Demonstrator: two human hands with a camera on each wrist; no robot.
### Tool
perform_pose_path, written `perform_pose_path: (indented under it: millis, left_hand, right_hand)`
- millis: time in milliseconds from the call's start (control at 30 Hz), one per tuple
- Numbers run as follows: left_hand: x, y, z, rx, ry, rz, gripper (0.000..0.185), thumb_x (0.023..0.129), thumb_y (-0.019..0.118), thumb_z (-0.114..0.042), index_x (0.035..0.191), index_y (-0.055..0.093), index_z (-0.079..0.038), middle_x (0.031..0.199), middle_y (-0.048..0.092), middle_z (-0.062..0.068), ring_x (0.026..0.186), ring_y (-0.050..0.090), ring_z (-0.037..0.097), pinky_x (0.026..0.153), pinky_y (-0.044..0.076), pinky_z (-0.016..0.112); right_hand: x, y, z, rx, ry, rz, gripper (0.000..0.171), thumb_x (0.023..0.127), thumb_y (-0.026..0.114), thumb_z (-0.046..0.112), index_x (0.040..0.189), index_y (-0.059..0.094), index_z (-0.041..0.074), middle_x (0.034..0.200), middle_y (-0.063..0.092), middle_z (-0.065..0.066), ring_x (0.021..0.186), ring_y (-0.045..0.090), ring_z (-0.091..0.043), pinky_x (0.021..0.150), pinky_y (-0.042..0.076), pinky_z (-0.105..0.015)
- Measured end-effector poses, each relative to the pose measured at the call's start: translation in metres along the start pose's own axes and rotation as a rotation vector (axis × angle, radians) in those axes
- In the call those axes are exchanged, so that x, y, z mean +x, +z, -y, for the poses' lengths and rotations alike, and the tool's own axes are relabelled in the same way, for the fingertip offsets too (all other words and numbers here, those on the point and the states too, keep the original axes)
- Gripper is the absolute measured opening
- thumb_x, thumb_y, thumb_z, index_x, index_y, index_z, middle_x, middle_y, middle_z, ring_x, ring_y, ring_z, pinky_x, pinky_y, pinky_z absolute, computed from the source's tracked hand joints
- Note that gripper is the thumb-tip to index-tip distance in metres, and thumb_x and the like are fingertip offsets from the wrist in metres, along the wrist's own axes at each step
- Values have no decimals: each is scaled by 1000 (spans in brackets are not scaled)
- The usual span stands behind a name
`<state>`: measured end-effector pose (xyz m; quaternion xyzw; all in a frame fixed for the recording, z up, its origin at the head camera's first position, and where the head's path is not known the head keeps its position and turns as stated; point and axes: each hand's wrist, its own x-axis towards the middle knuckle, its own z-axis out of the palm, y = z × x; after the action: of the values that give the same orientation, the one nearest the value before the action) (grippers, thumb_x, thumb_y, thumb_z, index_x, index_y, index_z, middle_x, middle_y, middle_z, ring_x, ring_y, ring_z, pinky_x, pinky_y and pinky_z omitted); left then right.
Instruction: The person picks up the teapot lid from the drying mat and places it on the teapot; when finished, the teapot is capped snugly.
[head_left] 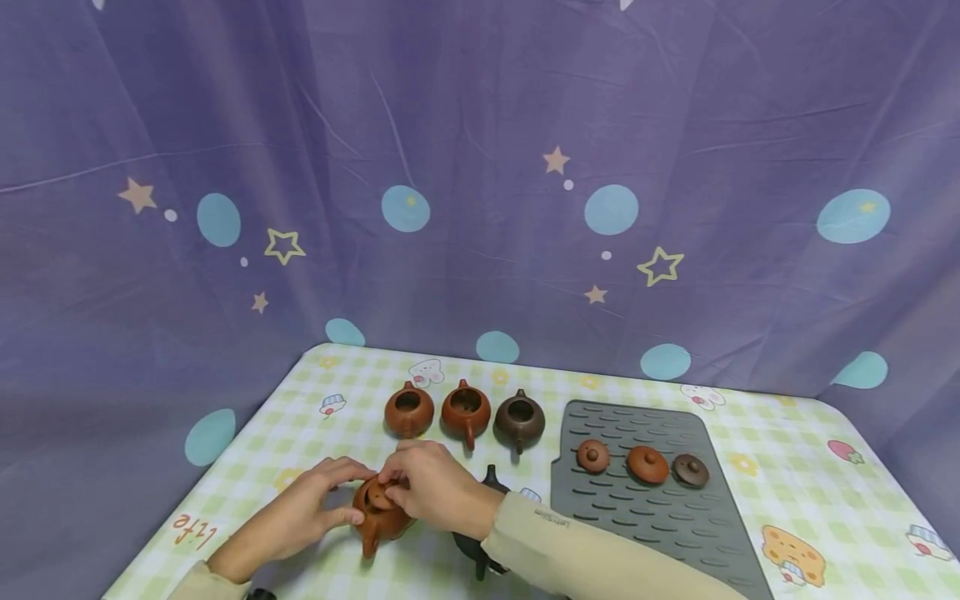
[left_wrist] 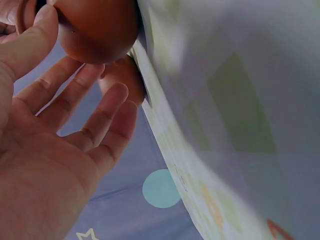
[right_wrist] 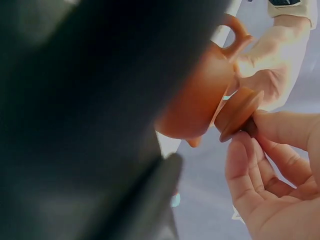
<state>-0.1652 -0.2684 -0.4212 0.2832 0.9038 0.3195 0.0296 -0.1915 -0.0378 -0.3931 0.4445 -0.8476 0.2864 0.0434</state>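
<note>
**Head view: lid at pot mouth, three pots open**

Head view: right hand (head_left: 435, 492) pinches a small lid (head_left: 380, 497) at the mouth of the orange-brown teapot (head_left: 378, 517) near the desk (head_left: 315, 400) front edge. Left hand (head_left: 300, 512) steadies the pot body from the side, fingers loosely wrapped. Lid looks tilted, not seated, so my read is this pot is mid-step. Three more teapots (head_left: 465, 412) stand open in a row behind; three lids (head_left: 647, 464) lie on the grey mat (head_left: 675, 533) to the right, well apart from both hands. A dark teapot (head_left: 480, 546) sits under the right forearm, mostly hidden.

Left wrist view: thumb and curled fingers (left_wrist: 100, 120) touch the rounded pot wall (left_wrist: 97, 30); grip is light, palm open to camera. Desk edge runs just beside.

Right wrist view: fingertips (right_wrist: 270, 127) clamp the lid (right_wrist: 240, 112) by its knob, rim touching the pot opening at an angle. Dark blur fills the left half, can't identify it.
</note>
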Motion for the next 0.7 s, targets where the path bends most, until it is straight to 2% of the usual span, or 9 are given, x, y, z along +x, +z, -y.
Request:
perform_pose_path:
  millis: [133, 333, 567, 700]
  left_hand:
    - [0, 1, 1, -16, -16, 13, 46, 82, 70, -37, 125, 58, -23, 118, 56, -11, 109, 52, 26, 85, 47, 43]
    - [0, 0, 0, -13, -16, 8, 47, 82, 69, -38, 124, 58, -22, 118, 56, -11, 108, 52, 26, 84, 47, 43]
    - [1, 2, 2, -20, -6, 9, 45, 82, 70, -37, 124, 57, -27, 117, 55, -16, 109, 52, 23, 87, 46, 43]
    - [0, 2, 2, -7, 2, 1, 44, 82, 70, -37, 124, 57, -28, 117, 55, -17, 108, 52, 20, 85, 47, 44]
  right_hand:
    - [2, 0, -1, 24, 16, 18, 12, 84, 73, 11, 96, 73, 13, 85, 59, 11, 75, 55, 6, 64, 41, -6]
    - [4, 2, -1, 8, -8, 20, 12, 83, 74, 10, 94, 74, 13, 87, 60, 10, 76, 55, 5, 65, 41, -6]
    - [3, 12, -3, -55, -87, -38, 11, 83, 75, 13, 93, 74, 17, 86, 59, 12, 79, 54, 6, 69, 40, -5]
    - [3, 16, -3, -74, -98, -62, 11, 83, 74, 15, 94, 74, 18, 86, 59, 13, 80, 53, 6, 71, 40, -5]
